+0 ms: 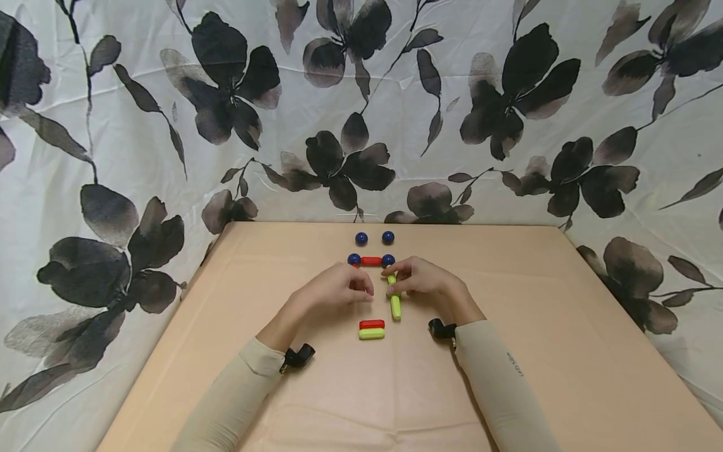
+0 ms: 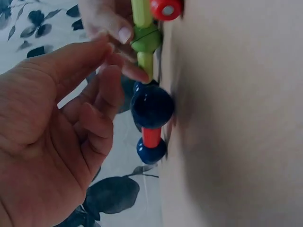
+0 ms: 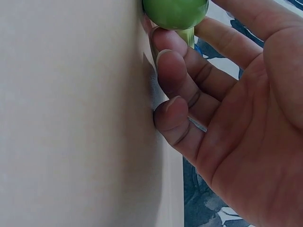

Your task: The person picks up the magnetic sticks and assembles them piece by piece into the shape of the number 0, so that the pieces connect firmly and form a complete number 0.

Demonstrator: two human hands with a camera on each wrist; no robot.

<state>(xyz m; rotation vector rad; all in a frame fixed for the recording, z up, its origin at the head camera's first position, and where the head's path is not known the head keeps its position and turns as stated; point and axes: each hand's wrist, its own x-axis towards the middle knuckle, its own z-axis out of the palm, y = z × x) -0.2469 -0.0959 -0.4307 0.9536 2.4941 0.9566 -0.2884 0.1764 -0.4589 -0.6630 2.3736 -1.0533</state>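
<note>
My right hand (image 1: 420,276) pinches a green piece between thumb and fingers: a green ball (image 2: 146,40) with yellow-green sticks (image 1: 396,307) on both sides. The far stick meets a blue ball (image 1: 388,260), and a red stick (image 1: 371,261) links it to another blue ball (image 1: 354,259). Loosely curled, my left hand (image 1: 341,285) holds nothing, its thumb and index tips close together in the left wrist view. A bit of red stick shows beside its fingers, the rest hidden. In the right wrist view, the fingers (image 3: 173,71) sit right below the green ball.
Two loose blue balls (image 1: 361,238) lie near the table's far edge. Closer to me, a red stick (image 1: 371,324) and a yellow-green stick (image 1: 371,334) lie side by side. The table (image 1: 565,376) meets a floral cloth (image 1: 423,113) at the back and sides.
</note>
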